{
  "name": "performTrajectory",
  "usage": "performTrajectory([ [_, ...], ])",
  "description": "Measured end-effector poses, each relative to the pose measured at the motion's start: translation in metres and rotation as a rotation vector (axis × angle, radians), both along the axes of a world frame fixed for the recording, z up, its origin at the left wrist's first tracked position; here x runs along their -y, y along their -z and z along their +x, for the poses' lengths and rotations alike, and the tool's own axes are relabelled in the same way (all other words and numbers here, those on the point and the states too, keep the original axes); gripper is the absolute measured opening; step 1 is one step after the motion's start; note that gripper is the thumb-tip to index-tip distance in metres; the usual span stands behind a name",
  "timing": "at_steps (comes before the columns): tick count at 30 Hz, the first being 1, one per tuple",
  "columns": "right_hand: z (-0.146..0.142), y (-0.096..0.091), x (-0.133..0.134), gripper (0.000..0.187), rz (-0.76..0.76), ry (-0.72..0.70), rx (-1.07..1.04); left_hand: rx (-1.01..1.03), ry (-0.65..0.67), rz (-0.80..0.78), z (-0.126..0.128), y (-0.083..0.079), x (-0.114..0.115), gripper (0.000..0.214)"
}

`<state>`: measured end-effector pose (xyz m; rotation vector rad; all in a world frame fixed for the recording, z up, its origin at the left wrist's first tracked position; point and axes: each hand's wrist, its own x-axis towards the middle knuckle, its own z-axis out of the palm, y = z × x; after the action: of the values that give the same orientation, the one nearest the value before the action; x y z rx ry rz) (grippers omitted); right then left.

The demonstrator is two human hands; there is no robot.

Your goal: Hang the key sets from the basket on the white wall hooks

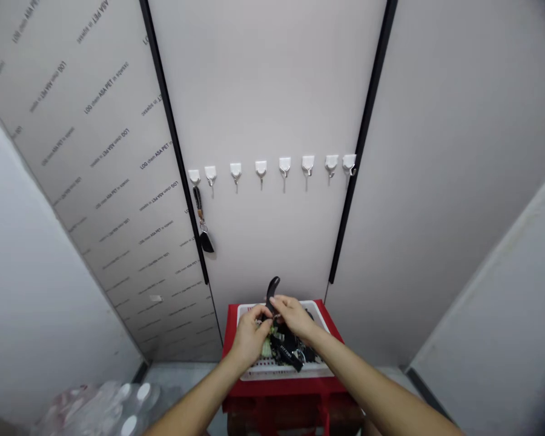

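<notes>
Over a white plastic basket (pixel 286 376), both my hands are pinched around a black, curved keychain strap (pixel 272 287) that points up toward the wall. My left hand (pixel 249 336) grips its lower end from the left, thumb and index finger together. From the right, my right hand (pixel 295 315) pinches the strap slightly higher, with a small metal part by its fingers. Beneath them in the basket lies a jumble of black keychains (pixel 287 351) with straps and metal rings, along with a pale green piece (pixel 266 347). My fingers partly hide the strap's lower end.
A red stand (pixel 300 387) supports the basket against the wall. Several white adhesive hooks (pixel 261 168) run across the wall panel. A key fob on a braided black strap (pixel 204 239) hangs from the leftmost one. Plastic-wrapped bottles (pixel 136 399) stand on the floor at lower left.
</notes>
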<state>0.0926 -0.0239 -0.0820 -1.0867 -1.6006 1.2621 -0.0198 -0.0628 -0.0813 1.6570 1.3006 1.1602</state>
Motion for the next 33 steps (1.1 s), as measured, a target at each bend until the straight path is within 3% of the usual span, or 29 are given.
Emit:
performTrajectory([
  [6, -0.006, -0.033, 0.002, 0.018, 0.091, 0.095, -0.210, 0.293, -0.059, -0.031, 0.006, -0.010, -0.010, 0.019],
  [11, -0.003, -0.059, -0.002, 0.019, 0.071, 0.179, -0.299, 0.440, 0.042, -0.036, 0.012, -0.031, -0.016, 0.024],
  [18, -0.006, -0.090, -0.011, 0.020, 0.106, 0.160, -0.333, 0.576, 0.146, -0.052, 0.008, -0.054, -0.025, 0.022],
  [25, -0.044, -0.132, -0.030, 0.019, 0.229, 0.128, -0.340, 0.702, 0.010, 0.018, -0.011, -0.096, -0.038, 0.020],
  [33, -0.105, -0.185, -0.072, 0.018, 0.412, 0.181, -0.291, 0.733, -0.171, 0.096, -0.061, -0.142, -0.069, 0.018],
])
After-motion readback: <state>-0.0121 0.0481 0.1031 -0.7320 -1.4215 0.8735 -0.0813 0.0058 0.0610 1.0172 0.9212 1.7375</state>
